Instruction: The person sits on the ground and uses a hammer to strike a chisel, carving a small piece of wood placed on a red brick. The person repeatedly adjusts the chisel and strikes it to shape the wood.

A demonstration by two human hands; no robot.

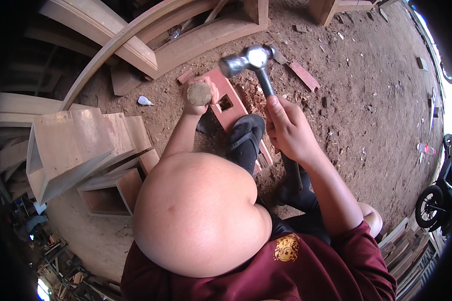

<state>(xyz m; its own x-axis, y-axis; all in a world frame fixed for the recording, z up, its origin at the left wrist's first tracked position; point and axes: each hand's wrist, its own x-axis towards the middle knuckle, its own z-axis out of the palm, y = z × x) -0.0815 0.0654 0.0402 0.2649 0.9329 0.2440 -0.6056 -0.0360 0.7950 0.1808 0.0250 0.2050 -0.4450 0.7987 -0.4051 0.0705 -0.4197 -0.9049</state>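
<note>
My left hand (pixel 214 94) is closed round a chisel (pixel 200 94); its blunt, round wooden handle end faces up, and its blade is hidden below the fist. Beneath it lies a reddish wooden plank (pixel 231 117) with a square hole cut through it, just right of the fist. My left foot, in a dark flip-flop (pixel 248 126), rests on the plank. My right hand (pixel 289 125) grips the dark shaft of a hammer (pixel 256 57). The steel head is raised, apart from the chisel, to the upper right of it.
Wood chips (pixel 253 93) and a reddish offcut (pixel 304 76) lie on the dirt floor. Curved wooden frames (pixel 201 42) stand at the far left. Wooden box-like pieces (pixel 75 145) are stacked on the left. A motorcycle wheel (pixel 430 206) and a plastic bottle (pixel 426 149) are at right.
</note>
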